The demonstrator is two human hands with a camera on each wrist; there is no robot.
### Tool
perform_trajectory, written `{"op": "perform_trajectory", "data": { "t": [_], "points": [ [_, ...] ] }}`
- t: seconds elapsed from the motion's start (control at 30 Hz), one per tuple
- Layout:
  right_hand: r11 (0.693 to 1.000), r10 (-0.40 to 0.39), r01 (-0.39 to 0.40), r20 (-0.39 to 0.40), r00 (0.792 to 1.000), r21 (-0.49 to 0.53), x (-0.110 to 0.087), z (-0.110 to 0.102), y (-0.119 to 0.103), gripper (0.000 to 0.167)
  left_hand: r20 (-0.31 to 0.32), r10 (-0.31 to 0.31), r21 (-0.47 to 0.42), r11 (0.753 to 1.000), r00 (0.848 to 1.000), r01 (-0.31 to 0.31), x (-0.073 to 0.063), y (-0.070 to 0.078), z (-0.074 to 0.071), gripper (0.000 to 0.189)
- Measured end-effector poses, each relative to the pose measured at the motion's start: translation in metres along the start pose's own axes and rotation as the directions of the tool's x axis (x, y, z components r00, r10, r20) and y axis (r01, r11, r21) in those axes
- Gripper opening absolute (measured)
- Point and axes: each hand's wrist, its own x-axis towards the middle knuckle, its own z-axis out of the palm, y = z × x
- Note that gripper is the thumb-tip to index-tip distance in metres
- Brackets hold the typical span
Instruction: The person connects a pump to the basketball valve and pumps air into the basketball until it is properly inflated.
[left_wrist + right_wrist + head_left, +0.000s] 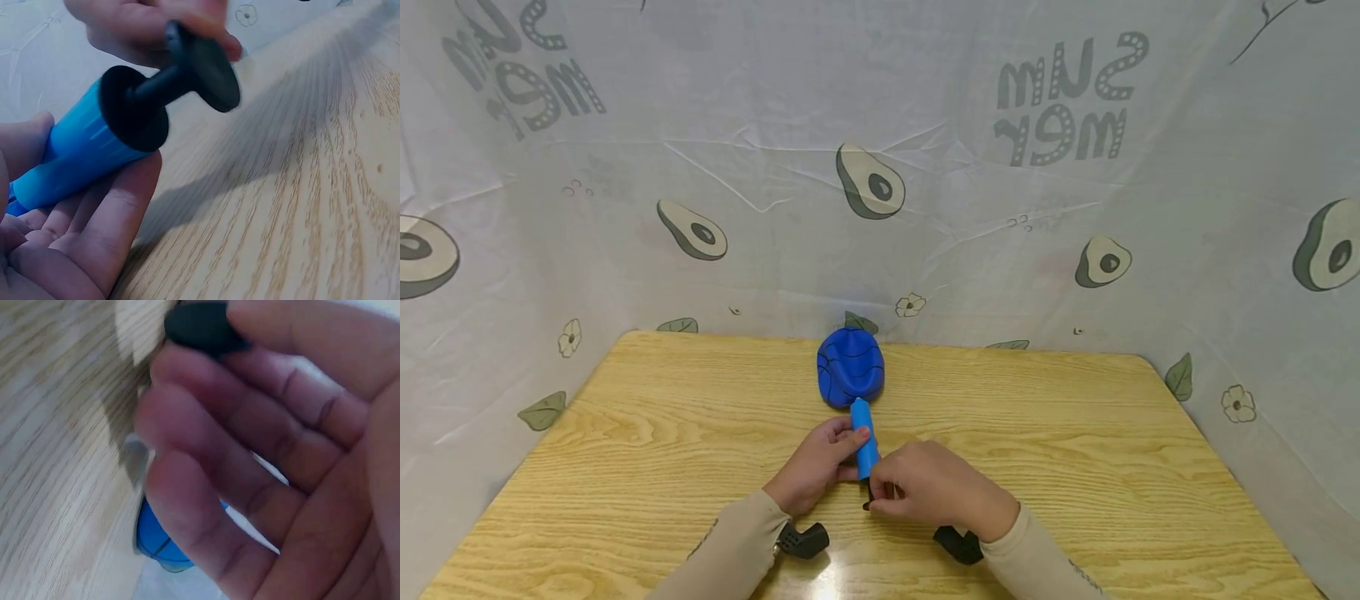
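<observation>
Pump [864, 442] points forward, long axis toward the blue ball [851, 367].

Counted at one counter [1075, 433]: one blue hand pump [864, 437] with one black handle [215, 72], and one dented blue ball [850, 367]. Present are one left hand [816, 467], one right hand [925, 479], two beige sleeves [730, 546] and two black wrist-worn devices [805, 541]. Printed sheeting [775, 100], head view, whole or partial: five avocados [871, 181], five leaves [542, 411], three flowers [911, 305], two "summer" prints [1060, 77].
</observation>
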Motion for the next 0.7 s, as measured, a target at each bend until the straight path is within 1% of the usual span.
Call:
{"op": "perform_trajectory", "data": {
  "t": [0.1, 0.27, 0.43, 0.57, 0.7],
  "points": [
    [1.0, -0.02, 0.02, 0.034, 0.999, 0.009, 0.0003, -0.0013, 0.0001, 0.018, 0.008, 0.0, -0.007, 1.0, 1.0, 0.0, 0.0005, -0.0002, -0.0008, 0.049],
    [0.999, -0.048, 0.048, 0.049, 0.998, 0.006, -0.0007, -0.0026, 0.0009, 0.016, 0.017, 0.001, -0.011, 1.0, 1.0, -0.001, 0.0011, 0.0002, -0.0006, 0.049],
    [0.998, -0.048, 0.045, 0.087, 0.995, 0.033, -0.0026, -0.0029, 0.0013, 0.015, 0.025, 0.002, 0.007, 1.0, 1.0, -0.003, 0.0009, 0.0009, 0.0015, 0.05],
    [0.996, -0.045, 0.035, 0.134, 0.99, 0.078, -0.0042, -0.0027, 0.0009, 0.014, 0.015, -0.001, 0.033, 0.999, 1.0, 0.0, 0.0006, 0.0009, 0.003, 0.049],
    [0.992, -0.078, 0.061, 0.17, 0.982, 0.106, -0.005, -0.0017, -0.0012, 0.013, -0.008, -0.004, 0.051, 0.999, 1.0, 0.004, 0.0006, -0.0001, 0.0033, 0.049]
  ]
}}
